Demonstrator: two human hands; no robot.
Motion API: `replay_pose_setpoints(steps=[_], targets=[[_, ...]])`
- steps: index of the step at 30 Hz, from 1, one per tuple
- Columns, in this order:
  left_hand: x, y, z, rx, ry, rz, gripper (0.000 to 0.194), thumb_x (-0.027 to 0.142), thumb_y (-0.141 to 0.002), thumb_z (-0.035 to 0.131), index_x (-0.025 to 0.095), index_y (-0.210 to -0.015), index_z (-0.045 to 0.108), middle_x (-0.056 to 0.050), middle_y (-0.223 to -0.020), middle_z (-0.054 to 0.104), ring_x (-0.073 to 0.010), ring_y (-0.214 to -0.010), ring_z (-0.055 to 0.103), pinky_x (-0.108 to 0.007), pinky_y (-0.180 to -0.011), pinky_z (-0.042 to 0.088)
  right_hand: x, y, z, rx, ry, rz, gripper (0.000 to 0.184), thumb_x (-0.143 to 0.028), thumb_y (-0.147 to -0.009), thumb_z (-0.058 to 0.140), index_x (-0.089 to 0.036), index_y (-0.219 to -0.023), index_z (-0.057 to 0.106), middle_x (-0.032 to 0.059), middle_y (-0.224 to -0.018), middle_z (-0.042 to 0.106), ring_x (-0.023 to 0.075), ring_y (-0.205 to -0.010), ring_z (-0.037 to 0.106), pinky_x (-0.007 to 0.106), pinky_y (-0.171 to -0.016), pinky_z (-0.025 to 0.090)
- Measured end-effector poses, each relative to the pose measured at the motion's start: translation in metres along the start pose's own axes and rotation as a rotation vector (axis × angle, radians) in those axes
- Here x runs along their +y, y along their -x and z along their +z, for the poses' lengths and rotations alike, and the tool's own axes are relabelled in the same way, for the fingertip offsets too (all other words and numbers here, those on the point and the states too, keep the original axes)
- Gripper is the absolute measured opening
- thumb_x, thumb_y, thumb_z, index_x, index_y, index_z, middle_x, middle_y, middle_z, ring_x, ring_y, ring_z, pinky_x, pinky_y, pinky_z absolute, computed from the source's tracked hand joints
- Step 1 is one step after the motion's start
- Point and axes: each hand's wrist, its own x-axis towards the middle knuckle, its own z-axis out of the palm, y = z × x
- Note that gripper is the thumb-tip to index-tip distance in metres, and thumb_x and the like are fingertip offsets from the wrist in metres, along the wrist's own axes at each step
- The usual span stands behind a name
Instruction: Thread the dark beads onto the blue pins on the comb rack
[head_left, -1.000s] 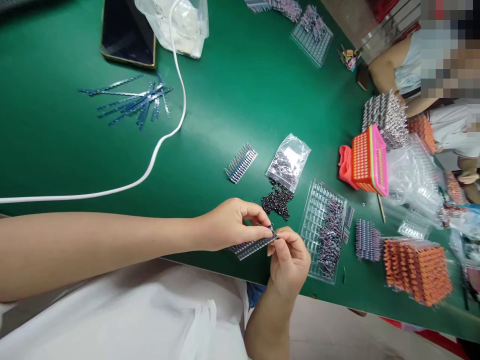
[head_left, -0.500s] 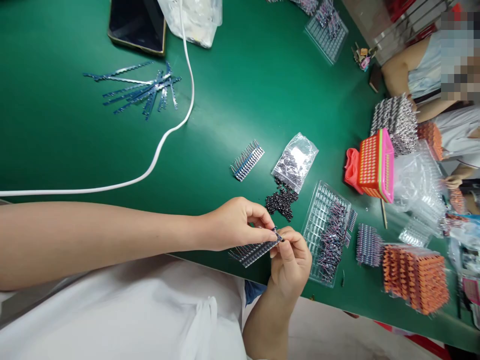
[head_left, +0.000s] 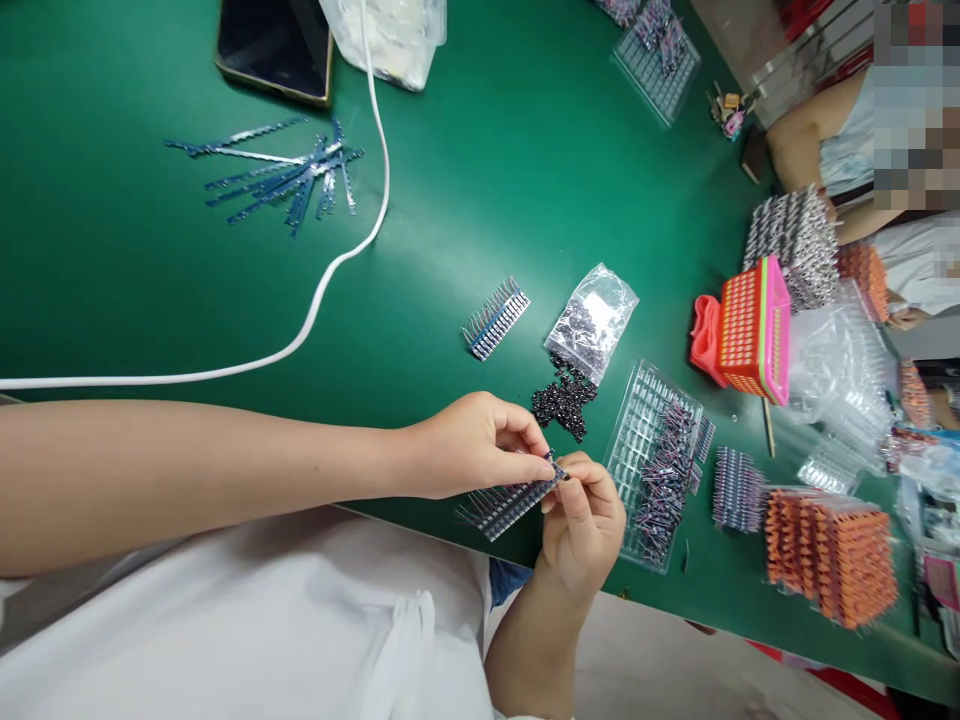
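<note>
Pinching the strip [head_left: 514, 510] by its end, the left hand [head_left: 465, 445] is seemingly steadying it while the right hand [head_left: 585, 530] is nipping a dark bit [head_left: 566, 477] there, black parts [head_left: 564, 402] lying handy.

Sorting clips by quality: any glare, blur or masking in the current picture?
Head view: light glints off the blue strips and leaves a pale sheen on the green tabletop; mosaic blocks mask the upper right; tiny details on the held component strip are unclear.

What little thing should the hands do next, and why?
Perhaps the right hand should gently press the dark bit at its grip against the strip: the left hand holds the strip, and both hands meet at its end.
</note>
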Motion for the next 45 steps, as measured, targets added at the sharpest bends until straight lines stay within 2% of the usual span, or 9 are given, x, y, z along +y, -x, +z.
replay_pose_setpoints(steps=[13, 25, 34, 38, 45], targets=[[-0.0007, 0.0005, 0.0006, 0.037, -0.091, 0.07, 0.015, 0.028, -0.077, 0.071, 0.013, -0.077, 0.069, -0.001, -0.067, 0.067, -0.0117, -0.062, 0.059, -0.022, -0.055, 0.045, 0.0, -0.0022, -0.0018, -0.046, -0.059, 0.021, 0.007, -0.027, -0.083, 0.071, -0.022, -0.08, 0.068, -0.0047, -0.066, 0.054, 0.006, -0.049, 0.051, 0.017, -0.043, 0.04], [0.0007, 0.0012, -0.0002, 0.01, -0.055, 0.031, 0.016, 0.029, -0.077, 0.072, 0.014, -0.077, 0.067, -0.001, -0.067, 0.07, -0.0138, -0.063, 0.062, -0.023, -0.055, 0.044, -0.0015, -0.0007, -0.0011, -0.004, 0.028, 0.025, 0.018, -0.035, -0.081, 0.073, -0.021, -0.076, 0.063, -0.0038, -0.065, 0.056, 0.0086, -0.047, 0.053, 0.02, -0.04, 0.041], [0.0028, 0.0023, 0.0003, -0.004, -0.027, 0.011, 0.014, 0.027, -0.077, 0.071, 0.014, -0.076, 0.066, 0.0, -0.065, 0.069, -0.0129, -0.061, 0.061, -0.023, -0.056, 0.044, 0.0002, 0.0008, -0.0025, -0.033, -0.02, 0.001, 0.008, -0.029, -0.083, 0.07, -0.023, -0.08, 0.066, -0.0038, -0.068, 0.058, 0.0082, -0.046, 0.054, 0.02, -0.04, 0.037], [0.0016, 0.0019, -0.0003, -0.015, -0.037, 0.012, 0.016, 0.03, -0.077, 0.071, 0.014, -0.076, 0.066, 0.0, -0.065, 0.069, -0.013, -0.061, 0.061, -0.023, -0.055, 0.044, 0.0004, 0.0013, -0.0024, -0.014, 0.008, 0.005, 0.01, -0.03, -0.083, 0.071, -0.022, -0.079, 0.066, -0.0035, -0.067, 0.058, 0.0085, -0.045, 0.054, 0.021, -0.04, 0.038], [0.006, 0.0038, -0.0006, 0.021, -0.181, 0.074, 0.013, 0.028, -0.077, 0.069, 0.015, -0.074, 0.068, 0.001, -0.064, 0.067, -0.0111, -0.059, 0.057, -0.021, -0.054, 0.042, -0.0028, 0.0009, -0.0006, -0.016, -0.006, 0.036, 0.011, -0.029, -0.08, 0.074, -0.021, -0.077, 0.067, -0.0026, -0.068, 0.059, 0.0089, -0.049, 0.057, 0.019, -0.041, 0.044]])
